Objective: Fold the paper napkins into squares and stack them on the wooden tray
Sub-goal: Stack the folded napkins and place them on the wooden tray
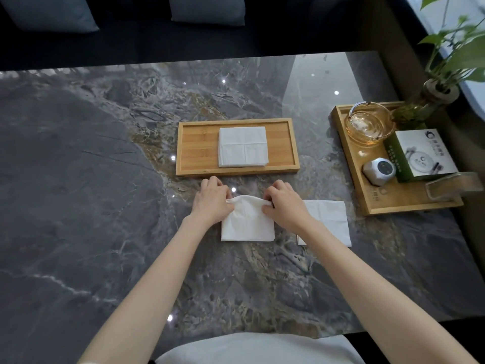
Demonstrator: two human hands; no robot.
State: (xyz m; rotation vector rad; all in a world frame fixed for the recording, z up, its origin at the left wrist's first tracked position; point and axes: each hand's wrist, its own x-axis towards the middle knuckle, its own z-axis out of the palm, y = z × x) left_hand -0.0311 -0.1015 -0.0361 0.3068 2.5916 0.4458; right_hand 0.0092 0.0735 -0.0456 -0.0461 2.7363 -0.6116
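print on the green-and-white box [425, 153] is too blurred to read

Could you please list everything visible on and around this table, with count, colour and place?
Dark grey marble table: one, fills the view.
Shallow wooden tray: one, light brown, table centre.
Stack of folded white paper napkins: one stack, on that tray.
White paper napkin being folded: one, near the tray.
Flat white napkin: one, right of it.
Second wooden tray: one, far right, holding a clear glass bowl, green-and-white box, small grey gadget.
Green potted plant: one, right corner.
Grey cushions: two, behind.
Hands: left, right, both pinching the napkin's far edge.
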